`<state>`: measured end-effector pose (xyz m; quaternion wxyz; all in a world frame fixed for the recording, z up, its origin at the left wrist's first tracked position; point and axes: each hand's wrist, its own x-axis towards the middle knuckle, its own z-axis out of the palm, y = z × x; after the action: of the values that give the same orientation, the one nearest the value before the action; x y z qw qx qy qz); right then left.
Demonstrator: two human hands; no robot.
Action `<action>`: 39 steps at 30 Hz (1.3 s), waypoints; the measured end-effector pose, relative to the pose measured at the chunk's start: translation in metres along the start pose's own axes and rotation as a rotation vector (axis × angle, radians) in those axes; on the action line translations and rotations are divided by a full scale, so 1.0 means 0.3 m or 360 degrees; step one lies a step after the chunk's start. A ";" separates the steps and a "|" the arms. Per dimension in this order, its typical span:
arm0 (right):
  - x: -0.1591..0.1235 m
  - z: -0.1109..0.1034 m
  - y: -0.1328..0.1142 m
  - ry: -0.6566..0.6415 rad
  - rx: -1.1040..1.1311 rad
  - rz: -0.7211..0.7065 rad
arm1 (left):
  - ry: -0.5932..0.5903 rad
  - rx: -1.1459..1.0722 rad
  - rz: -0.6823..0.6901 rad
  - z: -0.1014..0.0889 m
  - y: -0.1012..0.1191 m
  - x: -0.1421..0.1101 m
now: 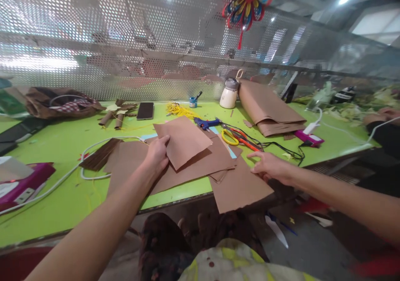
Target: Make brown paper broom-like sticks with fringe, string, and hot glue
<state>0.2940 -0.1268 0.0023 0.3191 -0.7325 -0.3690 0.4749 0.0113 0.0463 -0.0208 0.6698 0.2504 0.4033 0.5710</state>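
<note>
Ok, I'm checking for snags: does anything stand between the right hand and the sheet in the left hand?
Nothing upright does. Between the right hand and the held brown sheet, other brown paper and a light blue strip lie flat; an orange-handled tool lies just beyond that hand.

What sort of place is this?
Probably a craft workshop: a blue hot glue gun and yellow-handled scissors lie on a green worktable among sheets of brown paper.
</note>
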 end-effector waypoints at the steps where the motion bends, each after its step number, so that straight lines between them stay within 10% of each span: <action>1: 0.001 0.009 0.001 0.0020 0.0016 -0.0052 | -0.0006 0.0012 0.0010 -0.001 -0.001 0.001; 10: 0.142 0.133 -0.027 0.0375 -0.0218 -0.0501 | -0.0054 0.0049 0.0044 -0.008 -0.001 -0.002; 16: 0.126 0.058 -0.014 0.0261 -0.0510 -0.0606 | -0.0080 0.0163 -0.0032 -0.012 0.005 -0.021; 20: 0.102 0.017 -0.074 0.0441 -0.1015 -0.1073 | -0.0177 0.0244 -0.0153 -0.013 0.011 -0.039; 28: 0.306 0.207 -0.248 0.0166 -0.0637 -0.1883 | -0.0410 0.0319 -0.0267 -0.018 0.022 -0.077; 39: 0.453 0.280 -0.254 0.0030 0.0378 -0.1245 | -0.0515 0.0320 -0.0274 -0.016 0.018 -0.081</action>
<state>0.2354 0.0376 -0.0269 0.5615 -0.4992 -0.5594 0.3502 0.0036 0.0233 -0.0131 0.7438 0.3689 0.3653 0.4209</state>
